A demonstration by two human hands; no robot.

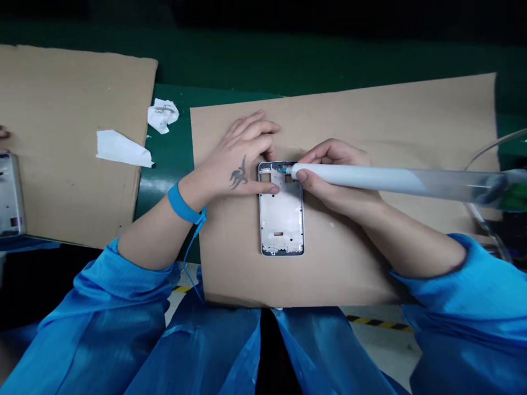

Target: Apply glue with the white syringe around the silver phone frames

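A silver phone frame (282, 216) lies flat on a brown cardboard sheet (370, 126). My left hand (239, 162) rests on the cardboard at the frame's upper left, fingers together, thumb pressing the frame's left edge. My right hand (333, 175) is closed around a long white syringe-like dispenser (370, 178) that lies nearly level. Its blue tip (282, 170) touches the top of the frame. A blue wrist strap (181, 204) with a cord circles my left wrist.
A second cardboard sheet (61, 137) lies at the left with a white paper scrap (121, 149) on it. A crumpled tissue (163, 114) sits on the green belt (173, 153). Another phone frame (10, 195) shows at the left edge. Clear tubing (486, 151) curves at the right.
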